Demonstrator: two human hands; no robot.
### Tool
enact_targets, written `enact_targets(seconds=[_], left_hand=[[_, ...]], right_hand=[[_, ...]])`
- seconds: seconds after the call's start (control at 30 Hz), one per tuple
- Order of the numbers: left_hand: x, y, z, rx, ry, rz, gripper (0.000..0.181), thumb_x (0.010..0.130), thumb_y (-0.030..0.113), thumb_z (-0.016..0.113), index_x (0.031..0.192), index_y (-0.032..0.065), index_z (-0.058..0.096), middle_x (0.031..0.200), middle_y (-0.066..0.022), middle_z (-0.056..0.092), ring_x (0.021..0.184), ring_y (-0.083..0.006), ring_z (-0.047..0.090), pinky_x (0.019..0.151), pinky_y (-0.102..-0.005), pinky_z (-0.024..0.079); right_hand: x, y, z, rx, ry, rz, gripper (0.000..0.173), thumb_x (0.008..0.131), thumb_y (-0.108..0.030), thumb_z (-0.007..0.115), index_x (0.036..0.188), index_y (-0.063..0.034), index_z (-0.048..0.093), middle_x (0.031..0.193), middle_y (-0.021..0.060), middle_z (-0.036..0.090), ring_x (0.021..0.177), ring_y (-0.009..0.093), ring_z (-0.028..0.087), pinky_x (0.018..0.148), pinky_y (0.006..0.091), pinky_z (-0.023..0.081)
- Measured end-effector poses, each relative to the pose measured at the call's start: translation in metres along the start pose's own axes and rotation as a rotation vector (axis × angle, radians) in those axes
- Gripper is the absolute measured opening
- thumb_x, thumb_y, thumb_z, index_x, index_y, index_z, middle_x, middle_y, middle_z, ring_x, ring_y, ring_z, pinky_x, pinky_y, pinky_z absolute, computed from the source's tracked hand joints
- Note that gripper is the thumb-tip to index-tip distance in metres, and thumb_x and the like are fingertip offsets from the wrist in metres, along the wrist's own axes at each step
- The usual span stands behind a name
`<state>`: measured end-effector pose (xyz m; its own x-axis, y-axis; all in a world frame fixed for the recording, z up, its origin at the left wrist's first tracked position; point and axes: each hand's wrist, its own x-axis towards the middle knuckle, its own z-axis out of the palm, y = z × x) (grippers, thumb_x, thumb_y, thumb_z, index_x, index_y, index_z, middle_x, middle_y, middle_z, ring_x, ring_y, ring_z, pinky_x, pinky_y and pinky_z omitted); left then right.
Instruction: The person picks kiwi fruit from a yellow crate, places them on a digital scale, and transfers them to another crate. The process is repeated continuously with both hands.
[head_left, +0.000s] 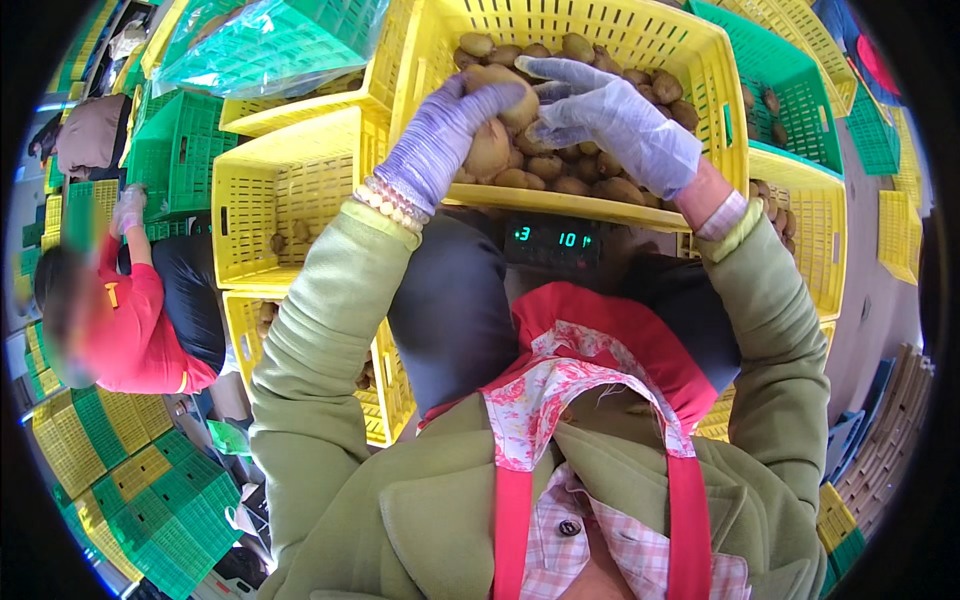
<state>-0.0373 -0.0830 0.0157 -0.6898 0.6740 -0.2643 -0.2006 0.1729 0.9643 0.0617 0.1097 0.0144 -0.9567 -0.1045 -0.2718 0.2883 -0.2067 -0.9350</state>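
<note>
My left hand (450, 131), in a purple glove, grips a large brown kiwifruit (517, 105) between thumb and fingers. A second kiwifruit (487, 150) sits just below that thumb, against the palm side; whether the hand also holds it I cannot tell. My right hand (615, 124), in a thin whitish glove over a purple one, hovers to the right with fingers apart and no fruit visible in it. Beneath both hands is a yellow plastic crate (570, 204) holding many kiwifruit (568, 185).
A lit digital scale display (553, 238) sits below the crate's near edge. On the left stand a yellow crate (285, 202) with a few kiwifruit and a green crate (187, 150). Another green crate (802, 105) is at right. A co-worker in red (142, 322) sits at far left.
</note>
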Motion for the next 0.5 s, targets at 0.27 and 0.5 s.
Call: enact_targets(seconds=[0.27,0.5], left_hand=[[0.02,0.013,0.034,-0.349,-0.006,0.174,0.035,0.094,0.022,0.065,0.123,0.0044,0.058,0.114,-0.0109,0.065,0.106,-0.0224,0.065,0.097,-0.036,0.05],[0.023,-0.001,-0.022,-0.421,-0.045,0.031,0.045,0.089,0.024,0.07,0.125,0.0028,0.054,0.112,-0.0149,0.064,0.1,-0.0271,0.067,0.087,-0.0389,0.057]], right_hand=[[-0.003,0.013,0.0,0.266,-0.171,-0.089,0.052,0.096,-0.027,0.061,0.142,-0.0077,0.045,0.128,0.005,0.057,0.117,0.021,0.058,0.098,0.0374,0.048],[-0.011,0.007,-0.037,0.165,-0.131,-0.051,0.052,0.094,-0.028,0.056,0.139,-0.0017,0.051,0.133,0.0098,0.059,0.12,0.016,0.057,0.094,0.0279,0.048]])
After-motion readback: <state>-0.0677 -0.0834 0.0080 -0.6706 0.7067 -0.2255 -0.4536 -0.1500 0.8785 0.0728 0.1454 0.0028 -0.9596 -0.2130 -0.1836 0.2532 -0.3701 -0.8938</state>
